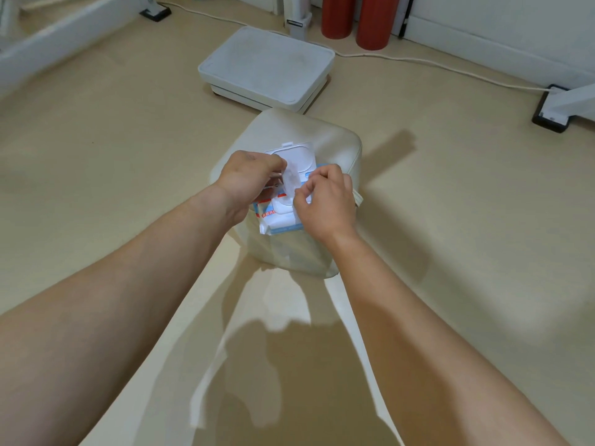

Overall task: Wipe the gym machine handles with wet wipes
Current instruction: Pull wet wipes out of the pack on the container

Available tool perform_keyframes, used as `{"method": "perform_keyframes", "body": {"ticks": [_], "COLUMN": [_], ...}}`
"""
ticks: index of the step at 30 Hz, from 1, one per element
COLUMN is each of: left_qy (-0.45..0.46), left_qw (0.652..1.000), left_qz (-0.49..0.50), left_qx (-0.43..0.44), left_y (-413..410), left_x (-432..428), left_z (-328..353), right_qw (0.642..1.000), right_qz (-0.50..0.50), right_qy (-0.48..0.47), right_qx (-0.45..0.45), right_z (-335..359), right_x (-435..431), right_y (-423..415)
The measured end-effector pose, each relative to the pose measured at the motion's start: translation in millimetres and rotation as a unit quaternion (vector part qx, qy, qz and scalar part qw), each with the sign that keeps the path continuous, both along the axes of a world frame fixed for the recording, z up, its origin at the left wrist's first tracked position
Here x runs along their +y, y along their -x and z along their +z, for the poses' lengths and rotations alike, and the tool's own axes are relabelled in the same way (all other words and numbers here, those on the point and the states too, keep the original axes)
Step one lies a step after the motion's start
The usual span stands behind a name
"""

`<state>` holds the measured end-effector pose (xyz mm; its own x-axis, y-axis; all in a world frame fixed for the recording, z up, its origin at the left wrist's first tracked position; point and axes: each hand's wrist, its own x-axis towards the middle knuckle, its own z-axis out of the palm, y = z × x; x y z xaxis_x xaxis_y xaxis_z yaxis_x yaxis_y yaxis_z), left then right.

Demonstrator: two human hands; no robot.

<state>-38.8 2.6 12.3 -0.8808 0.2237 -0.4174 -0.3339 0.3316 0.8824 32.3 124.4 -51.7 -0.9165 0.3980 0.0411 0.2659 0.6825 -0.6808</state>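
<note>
A pack of wet wipes [280, 222] lies on the end of a cream padded bench [335, 140], its white flip lid [297, 152] standing open. A white wet wipe [289, 185] sticks up out of the pack's opening. My left hand [246, 183] pinches the wipe near its top. My right hand [322, 201] pinches the same wipe lower down, just over the pack. No machine handle is in sight.
A white platform [267, 67] sits on the beige floor beyond the bench. Two red cylinders [357, 19] stand at the back wall. A white cable [434, 64] runs along the floor to a black-footed frame leg [552, 109]. Another white frame [64, 30] crosses the far left.
</note>
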Motion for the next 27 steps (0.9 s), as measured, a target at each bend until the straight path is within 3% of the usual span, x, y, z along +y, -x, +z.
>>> {"method": "perform_keyframes", "body": {"ticks": [7, 11, 14, 17, 22, 27], "left_qy": [-0.078, -0.125, -0.003, 0.098, 0.290, 0.337], "left_qw": [0.997, 0.991, 0.999, 0.983, 0.897, 0.873], "left_qz": [-0.024, 0.015, -0.018, -0.103, -0.223, -0.232], "left_qx": [-0.019, -0.049, 0.041, 0.119, 0.249, 0.268], "left_y": [-9, -8, 0, 7, 16, 23], "left_x": [-5, -8, -5, 0, 7, 7], "left_z": [16, 11, 6, 6, 20, 30], "right_qw": [0.994, 0.994, 0.996, 0.997, 0.994, 0.976], "right_qz": [-0.027, -0.027, -0.035, -0.036, -0.022, 0.030], "right_qy": [-0.058, -0.074, -0.064, -0.069, -0.105, -0.179], "right_qx": [-0.085, -0.074, -0.042, -0.019, 0.033, 0.120], "right_z": [12, 12, 9, 7, 1, -11], "right_x": [-5, -6, -6, -6, -6, -1], "right_y": [15, 12, 6, 1, -5, -17]}}
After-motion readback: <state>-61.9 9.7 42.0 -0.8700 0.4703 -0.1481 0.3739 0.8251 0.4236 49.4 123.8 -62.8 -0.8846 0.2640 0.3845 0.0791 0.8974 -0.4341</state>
